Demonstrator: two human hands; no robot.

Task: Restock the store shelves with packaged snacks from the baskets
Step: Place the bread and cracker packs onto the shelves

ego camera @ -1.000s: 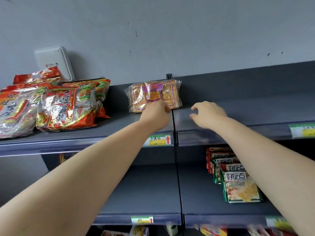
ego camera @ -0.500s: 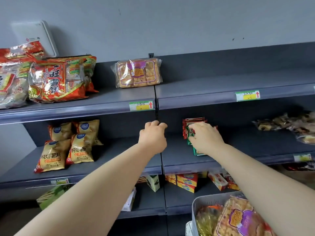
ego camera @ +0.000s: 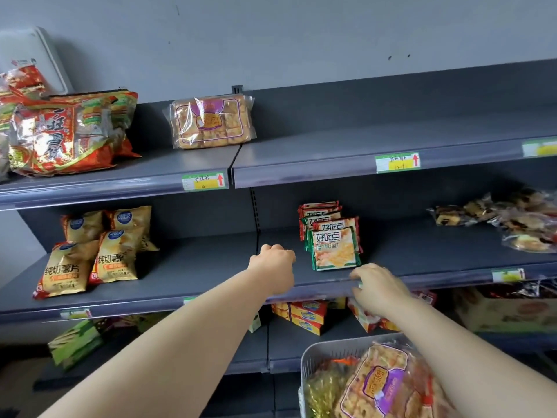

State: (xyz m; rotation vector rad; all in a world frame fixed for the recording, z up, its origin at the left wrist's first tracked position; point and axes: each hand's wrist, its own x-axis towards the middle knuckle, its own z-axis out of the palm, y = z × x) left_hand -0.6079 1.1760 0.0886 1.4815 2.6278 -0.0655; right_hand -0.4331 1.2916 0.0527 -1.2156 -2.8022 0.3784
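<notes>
snack packs fill a pale basket (ego camera: 313, 357) at the bottom right corner of the view: a clear pack of golden cakes with a purple label (ego camera: 382, 384) lies on top, with a gold-wrapped pack (ego camera: 324, 387) just beside it toward the left wall. a matching cake pack (ego camera: 211, 122) leans against the back panel of the top shelf (ego camera: 301, 152), near that shelf's centre seam. the left hand (ego camera: 274, 268) hovers over the front edge of the middle shelf (ego camera: 196, 267), fingers curled loosely inward, holding nothing. the right hand (ego camera: 378, 289) is lower, at the lip of that shelf, fingers bent and empty, just in front of a stack of green-edged cracker packs (ego camera: 331, 242). yellow chip bags (ego camera: 96, 251) stand toward the middle shelf's left end, and red rice-cracker bags (ego camera: 66, 134) crowd the top shelf's left end.
</notes>
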